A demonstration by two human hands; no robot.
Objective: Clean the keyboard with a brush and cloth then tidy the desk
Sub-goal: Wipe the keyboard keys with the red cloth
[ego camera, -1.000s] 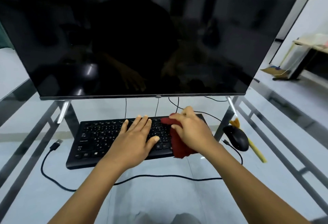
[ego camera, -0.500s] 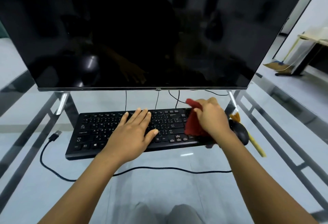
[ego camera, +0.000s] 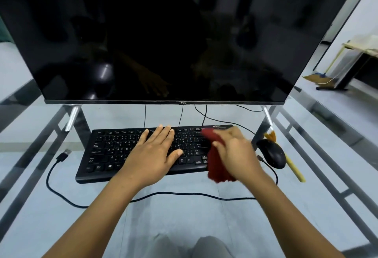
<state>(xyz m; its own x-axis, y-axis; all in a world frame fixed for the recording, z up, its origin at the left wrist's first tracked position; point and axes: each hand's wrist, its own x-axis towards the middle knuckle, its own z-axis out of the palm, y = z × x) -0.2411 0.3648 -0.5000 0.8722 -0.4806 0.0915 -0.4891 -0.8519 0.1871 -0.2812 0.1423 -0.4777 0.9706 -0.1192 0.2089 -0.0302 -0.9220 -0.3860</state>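
- The left hand lies flat on the black rectangular plastic keyboard, fingers spread.
- At its 3 o'clock, the right hand has its fingers pinching a dark red cloth.

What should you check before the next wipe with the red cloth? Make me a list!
1. Cloth gripped in the right hand: ok.
2. Left hand flat on the keyboard, steadying it: ok.
3. Mouse out of the wiping path: not ok, it sits right beside the keyboard's right end.
4. Brush out of the way: ok, it lies beyond the mouse.
5. Loose USB plug away from the hands: ok, it lies left of the keyboard.
6. Keys already clean: cannot tell, dust is too small to see.
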